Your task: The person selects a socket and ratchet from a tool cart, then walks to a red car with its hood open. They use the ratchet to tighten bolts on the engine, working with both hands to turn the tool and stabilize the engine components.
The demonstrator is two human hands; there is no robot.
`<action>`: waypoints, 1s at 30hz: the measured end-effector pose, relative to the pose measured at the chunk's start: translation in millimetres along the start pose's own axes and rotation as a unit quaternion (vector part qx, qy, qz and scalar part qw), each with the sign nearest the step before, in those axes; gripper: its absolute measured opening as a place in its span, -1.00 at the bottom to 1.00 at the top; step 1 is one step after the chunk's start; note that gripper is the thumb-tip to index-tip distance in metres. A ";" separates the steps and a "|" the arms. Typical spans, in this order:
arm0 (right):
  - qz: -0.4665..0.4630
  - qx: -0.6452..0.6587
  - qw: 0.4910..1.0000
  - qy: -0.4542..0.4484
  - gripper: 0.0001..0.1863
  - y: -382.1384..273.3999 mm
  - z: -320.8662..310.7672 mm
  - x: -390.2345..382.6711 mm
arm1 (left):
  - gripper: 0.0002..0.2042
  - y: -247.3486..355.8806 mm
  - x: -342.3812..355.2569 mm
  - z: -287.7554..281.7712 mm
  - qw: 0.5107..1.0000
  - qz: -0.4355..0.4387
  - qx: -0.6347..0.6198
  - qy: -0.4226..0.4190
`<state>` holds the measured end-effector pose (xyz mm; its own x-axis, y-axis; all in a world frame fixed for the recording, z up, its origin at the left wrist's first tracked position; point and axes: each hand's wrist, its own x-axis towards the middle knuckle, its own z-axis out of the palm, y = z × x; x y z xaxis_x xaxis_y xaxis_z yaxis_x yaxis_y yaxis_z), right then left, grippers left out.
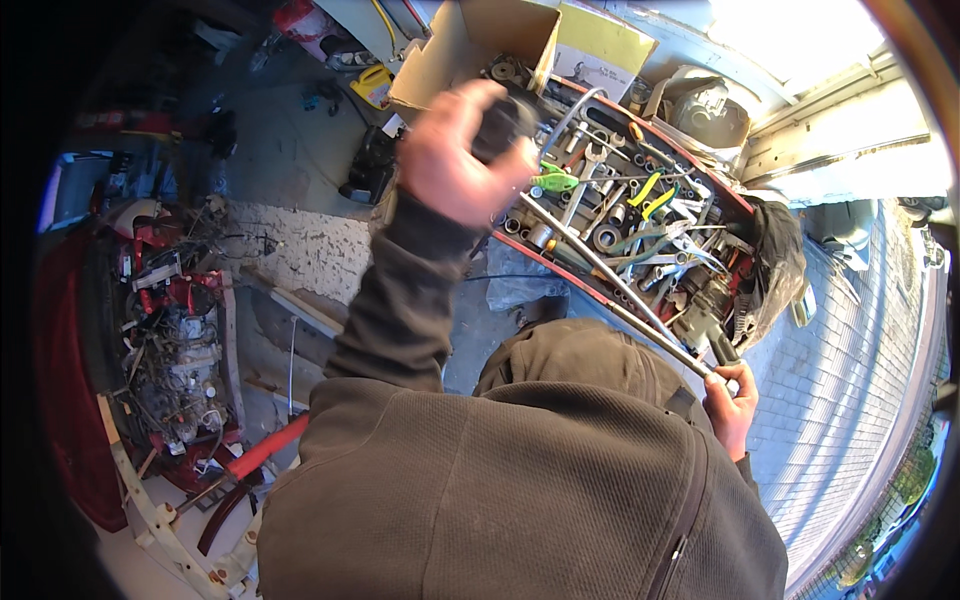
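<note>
My left hand (462, 158), blurred by motion, is raised at the left end of a long red tool tray (560, 266). Its fingers curve around a black round object (503, 128) whose kind I cannot make out. At the tray's near right corner my right hand (730, 408) is closed around the end of a long metal bar (690, 357). Another long silver rod (600, 265) lies slantwise over the tools. Wrenches (580, 190), sockets, yellow-handled pliers (655, 195) and a bright green tool (555, 180) crowd the tray.
An open cardboard box (425, 70) stands behind the tray's left end. A black plastic bag (775, 265) hangs at its right end. On the left are a greasy engine (185, 370), a red bar (268, 446) and wooden beams (295, 303). A yellow bottle (372, 86) stands farther back.
</note>
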<state>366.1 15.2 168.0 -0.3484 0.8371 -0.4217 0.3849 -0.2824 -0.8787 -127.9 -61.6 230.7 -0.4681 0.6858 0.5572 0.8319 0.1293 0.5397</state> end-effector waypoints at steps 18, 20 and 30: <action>0.030 -0.025 0.997 0.065 -0.88 4.9 -1.4 -7.4 | -0.41 -168.3 124.4 98.4 0.781 -0.246 0.388 -0.422; 0.026 -0.018 0.997 0.067 -0.87 2.5 -0.1 -8.3 | -0.42 -179.2 123.4 102.1 0.769 -0.234 0.375 -0.461; 0.077 -0.032 0.995 0.049 -0.80 -19.2 14.0 -9.8 | -0.56 -95.7 97.0 73.2 0.939 -0.019 0.270 -0.214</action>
<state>350.2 5.8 185.8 -0.1971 0.8285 -0.5241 0.4816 -0.3838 -0.7879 -231.1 45.1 186.9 -0.4347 0.8831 0.1768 0.9006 0.4249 0.0919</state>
